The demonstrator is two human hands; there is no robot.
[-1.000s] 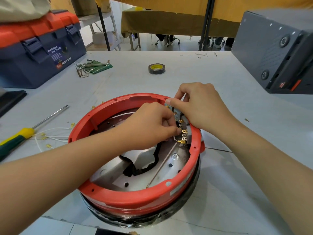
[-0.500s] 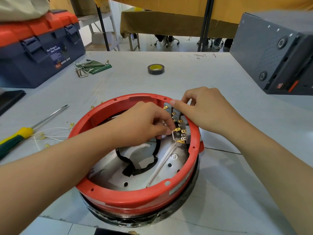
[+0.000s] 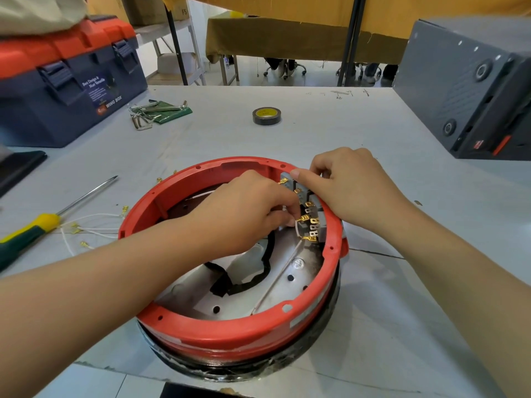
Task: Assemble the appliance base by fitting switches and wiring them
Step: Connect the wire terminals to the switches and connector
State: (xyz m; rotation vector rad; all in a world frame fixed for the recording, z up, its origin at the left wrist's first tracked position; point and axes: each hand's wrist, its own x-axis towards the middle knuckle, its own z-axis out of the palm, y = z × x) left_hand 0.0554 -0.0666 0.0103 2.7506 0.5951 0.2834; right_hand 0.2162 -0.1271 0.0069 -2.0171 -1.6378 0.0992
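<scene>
Base (image 3: 230, 334): red ring, grey switches (image 3: 311, 201) | left hand (image 3: 247, 208) pinches white wire (image 3: 296, 229) | right hand (image 3: 353, 191) grips switches

The left hand (image 3: 247, 214) hides its fingertips and part of the switches (image 3: 311, 216).

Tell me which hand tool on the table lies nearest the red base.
The screwdriver with the yellow-green handle, left of the red base; the hex keys lie farther back by the toolbox.

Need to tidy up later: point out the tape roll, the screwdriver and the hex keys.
tape roll (image 3: 266, 116): head view, on its yellow core label.
screwdriver (image 3: 43, 222): head view, on the yellow part of its handle.
hex keys (image 3: 149, 113): head view, on the metal bunch beside the green pouch.
</scene>
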